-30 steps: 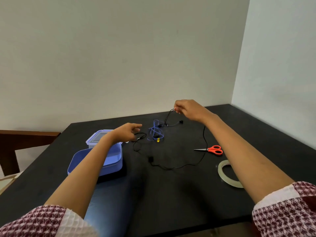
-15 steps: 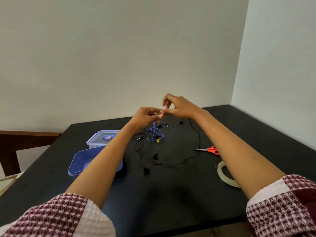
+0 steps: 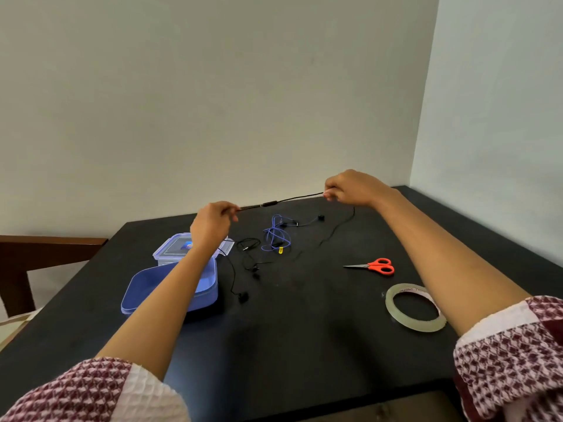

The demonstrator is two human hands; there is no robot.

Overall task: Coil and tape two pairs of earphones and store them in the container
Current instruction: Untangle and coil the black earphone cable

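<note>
Black earphones (image 3: 270, 204) are stretched taut in the air between both hands. My left hand (image 3: 213, 222) pinches one end of the span and my right hand (image 3: 350, 187) pinches the other. Slack black cord trails down from each hand to the black table (image 3: 304, 330), with earbuds lying near the blue container. Blue earphones (image 3: 276, 236) lie in a loose tangle on the table below the span. The open blue container (image 3: 170, 287) sits at the left, partly hidden by my left forearm, with its clear lid (image 3: 173, 249) behind it.
Red-handled scissors (image 3: 376, 265) lie right of centre. A roll of clear tape (image 3: 415, 307) rests near my right forearm. A wooden chair (image 3: 36, 254) stands past the table's left edge. Walls close off the back and right.
My hands met above the table, then moved apart, pulling a length of the black cord straight between them. The loose cord and earbuds shifted on the table.
</note>
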